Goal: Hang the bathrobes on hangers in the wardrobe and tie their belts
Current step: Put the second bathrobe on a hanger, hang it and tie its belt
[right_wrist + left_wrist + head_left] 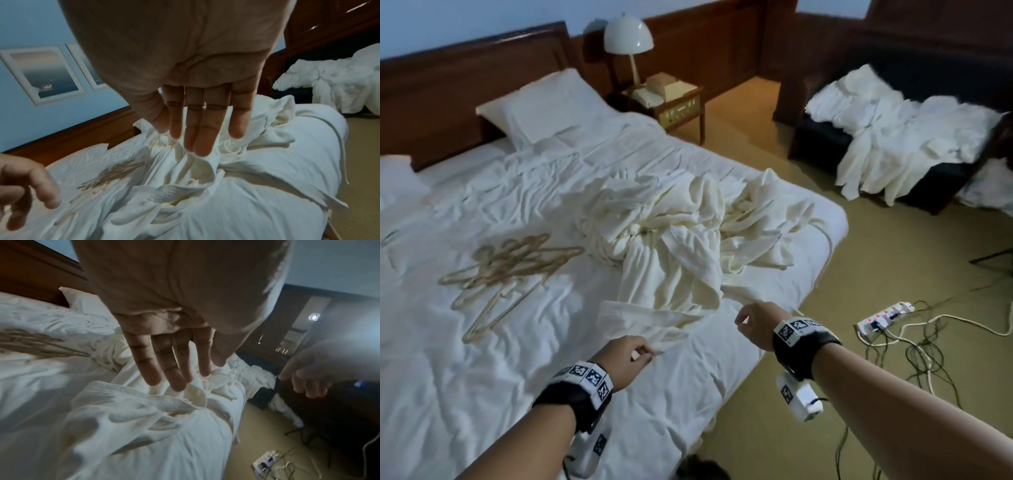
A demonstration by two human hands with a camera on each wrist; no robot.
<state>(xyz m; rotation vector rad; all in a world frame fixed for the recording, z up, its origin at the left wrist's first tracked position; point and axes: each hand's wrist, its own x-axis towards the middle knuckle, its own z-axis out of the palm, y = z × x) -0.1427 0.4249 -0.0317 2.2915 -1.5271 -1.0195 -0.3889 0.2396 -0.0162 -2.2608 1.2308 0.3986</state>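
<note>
Head view: a rumpled white bed (524,342) is seen beside a carpeted floor (842,260), one lamp (627,37) and one dark armchair (914,78). Cream bathrobes (681,233) are heaped mid-bed, uncountable, beside tangled hangers (506,263). Left hand (625,356) and right hand (755,320) are held above the bathrobes, fingers relaxed, nothing gripped.

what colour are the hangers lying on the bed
The hangers are pale gold or tan, clearest in the head view.
</note>
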